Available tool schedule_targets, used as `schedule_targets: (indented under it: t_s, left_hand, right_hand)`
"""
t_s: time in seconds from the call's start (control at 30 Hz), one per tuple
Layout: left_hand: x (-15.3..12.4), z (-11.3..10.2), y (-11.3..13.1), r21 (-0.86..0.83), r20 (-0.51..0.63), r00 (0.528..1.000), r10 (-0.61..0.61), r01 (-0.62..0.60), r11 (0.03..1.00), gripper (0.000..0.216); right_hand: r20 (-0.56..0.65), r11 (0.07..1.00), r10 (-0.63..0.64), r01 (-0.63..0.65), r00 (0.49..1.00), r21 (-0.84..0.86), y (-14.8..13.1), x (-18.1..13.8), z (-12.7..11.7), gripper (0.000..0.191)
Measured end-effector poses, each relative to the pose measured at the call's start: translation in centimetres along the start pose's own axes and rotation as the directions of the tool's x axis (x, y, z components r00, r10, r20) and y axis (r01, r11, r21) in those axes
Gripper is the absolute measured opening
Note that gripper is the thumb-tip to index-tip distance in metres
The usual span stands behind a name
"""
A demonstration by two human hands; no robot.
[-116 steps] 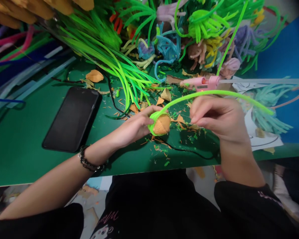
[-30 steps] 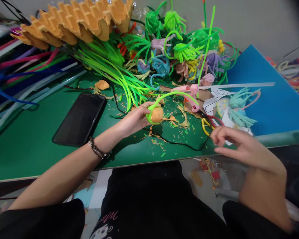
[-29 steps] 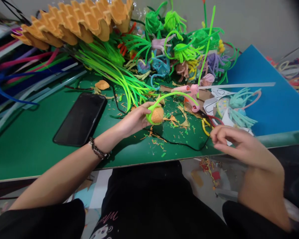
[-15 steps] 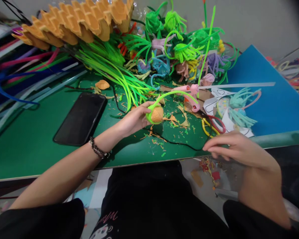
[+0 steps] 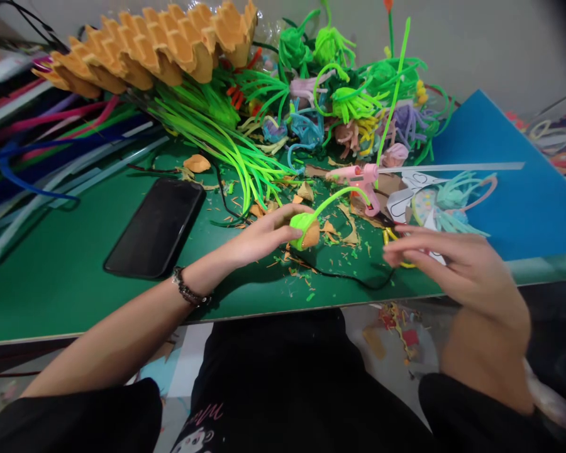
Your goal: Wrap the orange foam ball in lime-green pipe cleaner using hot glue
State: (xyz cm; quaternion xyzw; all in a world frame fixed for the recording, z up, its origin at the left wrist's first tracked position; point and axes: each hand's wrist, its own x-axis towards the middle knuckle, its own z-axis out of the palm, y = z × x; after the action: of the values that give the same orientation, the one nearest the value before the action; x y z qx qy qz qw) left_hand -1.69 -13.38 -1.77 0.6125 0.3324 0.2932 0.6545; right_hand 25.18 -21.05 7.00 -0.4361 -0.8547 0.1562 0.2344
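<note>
My left hand (image 5: pixel 270 234) is closed on a small orange egg-carton cup (image 5: pixel 312 235) wound with bright green pipe cleaner (image 5: pixel 300 225). A loose length of the pipe cleaner arches up to the right, near a pink glue gun (image 5: pixel 368 189) with a long clear glue stick in its back. My right hand (image 5: pixel 457 267) hovers over the table's front edge, fingers loosely stretched and slightly blurred, holding nothing that I can see. Just beyond its fingertips are scissors with yellow handles (image 5: pixel 390 238), partly hidden by the hand.
A black phone (image 5: pixel 155 226) lies left of my arm. Green pipe cleaners (image 5: pixel 245 163) and an egg tray (image 5: pixel 155 47) are behind. A blue board (image 5: pixel 523 201) sits to the right. Scraps and a black cord (image 5: pixel 344 273) are strewn over the green table (image 5: pixel 42 289).
My right hand has risen from beside the black cord towards the scissors and glue gun. My left hand has shifted slightly right and turned the wrapped cup.
</note>
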Motion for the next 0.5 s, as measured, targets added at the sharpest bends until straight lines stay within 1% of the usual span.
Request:
schedule_targets:
  t_s: [0.07, 0.1, 0.17, 0.2, 0.23, 0.3, 0.4, 0.5]
  left_hand:
    - [-0.1, 0.0, 0.2, 0.103, 0.035, 0.998, 0.043, -0.046, 0.994, 0.043]
    - [-0.2, 0.1, 0.3, 0.128, 0.052, 0.997, 0.065, -0.071, 0.989, 0.044]
    - [-0.2, 0.2, 0.5, 0.135, 0.082, 0.991, 0.110, -0.121, 0.983, 0.044]
    - [-0.3, 0.2, 0.5, 0.124, 0.091, 0.987, 0.132, -0.143, 0.982, 0.044]
    - [-0.3, 0.2, 0.5, 0.113, 0.096, 0.984, 0.150, -0.161, 0.980, 0.043]
    - [-0.3, 0.2, 0.4, 0.103, 0.083, 0.981, 0.177, -0.185, 0.977, 0.042]
    - [-0.3, 0.2, 0.4, 0.119, 0.044, 0.978, 0.206, -0.210, 0.971, 0.042]
    - [-0.3, 0.2, 0.4, 0.145, 0.016, 0.972, 0.234, -0.234, 0.961, 0.043]
  right_hand:
    - [-0.158, 0.988, -0.125, 0.109, 0.979, -0.109, -0.4, 1.9, 1.4, 0.020]
    - [-0.195, 0.972, -0.188, 0.154, 0.963, -0.176, -0.5, 2.9, 2.0, 0.022]
    - [-0.171, 0.912, -0.342, 0.283, 0.924, -0.296, -0.3, 4.7, 3.2, 0.026]
    - [-0.136, 0.885, -0.385, 0.323, 0.913, -0.335, -0.1, 5.4, 3.7, 0.026]
    - [-0.106, 0.867, -0.408, 0.348, 0.907, -0.357, 0.2, 6.0, 4.2, 0.024]
    - [-0.068, 0.858, -0.408, 0.357, 0.911, -0.369, 0.6, 6.8, 4.8, 0.020]
    - [-0.073, 0.883, -0.379, 0.337, 0.923, -0.326, 0.8, 7.3, 5.2, 0.014]
    - [-0.097, 0.911, -0.371, 0.341, 0.924, -0.233, 0.5, 7.3, 5.2, 0.010]
